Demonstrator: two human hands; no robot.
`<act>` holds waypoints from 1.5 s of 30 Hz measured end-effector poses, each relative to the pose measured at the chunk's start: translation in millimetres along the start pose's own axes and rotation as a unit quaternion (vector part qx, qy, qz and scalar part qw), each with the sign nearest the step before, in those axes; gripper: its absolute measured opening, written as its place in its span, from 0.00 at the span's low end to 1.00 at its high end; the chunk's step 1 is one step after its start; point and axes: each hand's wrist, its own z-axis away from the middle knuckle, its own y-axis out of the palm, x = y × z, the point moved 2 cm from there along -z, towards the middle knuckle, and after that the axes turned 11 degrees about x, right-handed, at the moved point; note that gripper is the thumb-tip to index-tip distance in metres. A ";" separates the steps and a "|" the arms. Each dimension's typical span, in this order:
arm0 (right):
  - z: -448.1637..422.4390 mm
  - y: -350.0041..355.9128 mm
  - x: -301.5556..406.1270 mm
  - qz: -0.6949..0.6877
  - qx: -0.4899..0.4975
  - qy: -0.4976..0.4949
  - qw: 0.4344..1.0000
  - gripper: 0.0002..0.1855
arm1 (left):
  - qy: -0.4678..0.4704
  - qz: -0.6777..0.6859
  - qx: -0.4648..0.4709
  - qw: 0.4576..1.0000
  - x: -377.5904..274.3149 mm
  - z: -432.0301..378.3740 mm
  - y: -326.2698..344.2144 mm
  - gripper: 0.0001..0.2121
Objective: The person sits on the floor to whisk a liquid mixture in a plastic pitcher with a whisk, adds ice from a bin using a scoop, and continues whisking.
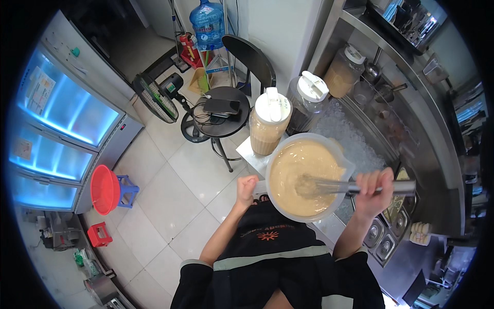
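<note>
My left hand (246, 191) is closed around the handle of a large translucent plastic pitcher (272, 206). A creamy tan liquid (299, 158) fills much of it. My right hand (374, 191) grips the metal handle of a wire whisk (332, 187), whose wires dip into the liquid and look blurred. Just beyond the pitcher stand a lidded jug of tan drink (266, 131) and a lidded jug of dark liquid (303, 104).
Ice (339, 127) lies in a steel counter well at the right, near another lidded jug (343, 73) and lidded steel pans (374, 233). A black chair (222, 127), a fan (156, 98) and a red basin (105, 190) stand at the left.
</note>
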 end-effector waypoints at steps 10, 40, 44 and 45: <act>20.5 -65.8 -53.3 0.332 0.071 -0.022 0.940 0.35 | -0.045 -0.004 -0.016 0.999 -5.3 1.0 1.9 0.25; 21.2 189.4 -208.0 -0.205 0.091 0.286 0.932 0.09 | 0.113 -0.060 -0.360 0.924 -84.1 214.2 -162.9 0.14; 30.5 315.3 -249.8 -0.272 0.144 0.341 0.888 0.08 | 0.139 -0.023 -0.424 0.894 -115.1 277.9 -230.2 0.15; 32.5 346.1 -263.6 -0.282 0.206 0.349 0.870 0.07 | 0.131 -0.032 -0.433 0.891 -133.9 295.5 -245.6 0.15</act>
